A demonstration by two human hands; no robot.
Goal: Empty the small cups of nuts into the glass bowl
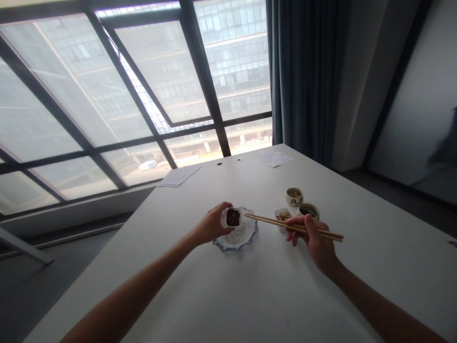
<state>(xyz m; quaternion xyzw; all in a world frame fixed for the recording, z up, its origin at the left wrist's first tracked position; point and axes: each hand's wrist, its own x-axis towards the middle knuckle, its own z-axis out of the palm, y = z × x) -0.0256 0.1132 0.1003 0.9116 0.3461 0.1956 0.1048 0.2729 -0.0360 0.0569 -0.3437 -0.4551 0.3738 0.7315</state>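
My left hand [211,223] is closed around a small white cup [224,218] tilted toward me, with dark brown pieces [233,217] inside. Beneath the cup, a clear scalloped glass dish [254,232] rests on the table and holds something whitish. A pair of wooden chopsticks [274,222] is gripped in my right hand [316,240], its tips close to the right side of the cup's mouth. Whether the tips hold anything is too small to tell. Partly behind the right hand stand a small white dish [283,211] of light brown pieces and a round pot [309,206] with dark contents.
Another round pot [294,202] with a dark character on its side stands behind the small dish. Papers [178,176] lie at the far left of the white table [250,295], and a paper sheet [276,158] at the far edge. Windows and a dark curtain [305,85] stand beyond.
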